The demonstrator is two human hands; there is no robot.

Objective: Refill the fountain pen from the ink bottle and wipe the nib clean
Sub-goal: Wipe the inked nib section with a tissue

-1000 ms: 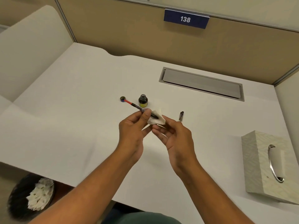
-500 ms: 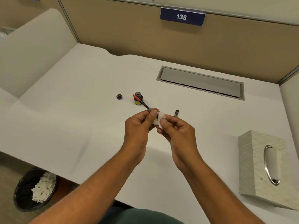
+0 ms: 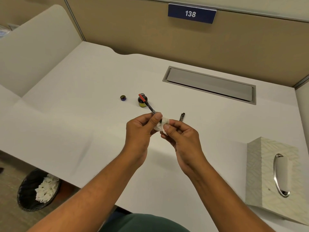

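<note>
My left hand (image 3: 142, 129) pinches the fountain pen (image 3: 148, 104), a thin dark shaft with a red end that points up and away to the left. My right hand (image 3: 179, 136) holds a crumpled white tissue (image 3: 162, 125) wrapped around the pen's front end, so the nib is hidden. Behind the pen, the small dark ink bottle (image 3: 142, 101) stands uncapped on the white desk (image 3: 83, 123). Its round cap (image 3: 123, 97) lies to the left of it. A short dark pen part (image 3: 182, 116) lies on the desk just beyond my right hand.
A patterned tissue box (image 3: 260, 173) with a metal-rimmed opening stands at the right desk edge. A grey cable hatch (image 3: 209, 84) is set into the desk at the back. Below the left desk edge, a black bin (image 3: 28, 195) holds used tissues. Partition walls close off the back and sides.
The tissue has gone from loosely spread under the pen tip to bunched tightly around it. The pen's red end has swung right, now over the ink bottle. Both hands stay together.
</note>
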